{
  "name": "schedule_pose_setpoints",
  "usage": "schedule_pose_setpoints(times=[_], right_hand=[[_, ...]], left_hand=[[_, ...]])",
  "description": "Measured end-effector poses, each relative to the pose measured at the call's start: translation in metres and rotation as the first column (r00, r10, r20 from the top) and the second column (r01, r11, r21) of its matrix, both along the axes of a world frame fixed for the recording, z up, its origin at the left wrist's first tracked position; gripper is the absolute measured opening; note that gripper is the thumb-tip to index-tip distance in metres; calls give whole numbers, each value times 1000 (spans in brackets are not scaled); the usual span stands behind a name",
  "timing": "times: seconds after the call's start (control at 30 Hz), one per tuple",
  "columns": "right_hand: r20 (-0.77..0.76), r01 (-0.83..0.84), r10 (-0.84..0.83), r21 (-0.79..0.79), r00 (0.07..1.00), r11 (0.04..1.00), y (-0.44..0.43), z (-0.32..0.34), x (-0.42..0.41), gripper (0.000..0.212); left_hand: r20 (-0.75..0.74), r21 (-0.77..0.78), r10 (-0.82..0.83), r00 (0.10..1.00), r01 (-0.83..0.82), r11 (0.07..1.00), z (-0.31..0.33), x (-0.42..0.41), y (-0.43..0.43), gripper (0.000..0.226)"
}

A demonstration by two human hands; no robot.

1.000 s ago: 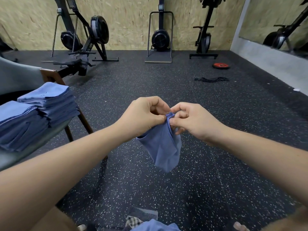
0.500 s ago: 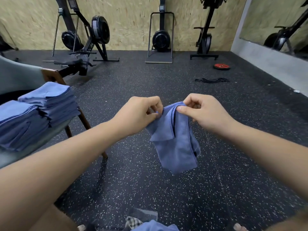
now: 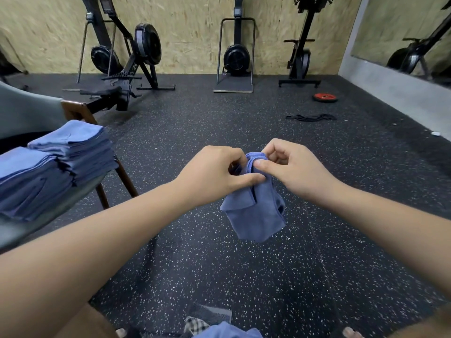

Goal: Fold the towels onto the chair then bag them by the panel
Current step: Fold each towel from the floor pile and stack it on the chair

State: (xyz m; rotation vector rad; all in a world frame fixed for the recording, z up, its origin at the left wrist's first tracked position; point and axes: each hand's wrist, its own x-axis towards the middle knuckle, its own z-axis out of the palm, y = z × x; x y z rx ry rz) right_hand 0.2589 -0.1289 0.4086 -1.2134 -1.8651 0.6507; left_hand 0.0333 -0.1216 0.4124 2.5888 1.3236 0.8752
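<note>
L hand (image 3: 214,176) and R hand (image 3: 295,172) are both pinching the top edge of a blue towel (image 3: 256,213), fingers curled, thumbs almost meeting, up in mid-air over the speckled floor (image 3: 219,276). Towel is hanging down below the hands, bunched & partly doubled over, w/ one flap folding across its front. Two stacks of folded towels (image 3: 73,152) are sitting side by side on the chair (image 3: 78,111), off to the person's left & well apart from the hands. More blue cloth (image 3: 227,331) is peeking in at the bottom edge. Rowing machines (image 3: 146,45) are standing along the far wall (image 3: 195,32); a red weight plate (image 3: 325,97) and a black strap (image 3: 311,117) are lying on the floor further right.
</note>
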Motion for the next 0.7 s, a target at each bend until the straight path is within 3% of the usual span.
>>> schedule_pose_setpoints(times=[0.13, 0.37, 0.6, 0.7], right_hand=[[14, -60, 60, -1, 998, 998, -2, -2, -6, 28], [35, -9, 8, 28, 999, 1000, 5, 3, 10, 17], [45, -27, 27, 10, 999, 1000, 8, 8, 23, 12], [30, -36, 36, 0, 999, 999, 11, 8, 27, 12]], left_hand=[[-9, -4, 12, 1000, -12, 1000, -3, 6, 0, 46], [-62, -106, 3, 998, -10, 994, 7, -15, 10, 8], [-133, -221, -67, 989, 37, 975, 13, -42, 23, 38], [-117, -236, -85, 989, 56, 970, 14, -48, 27, 34]])
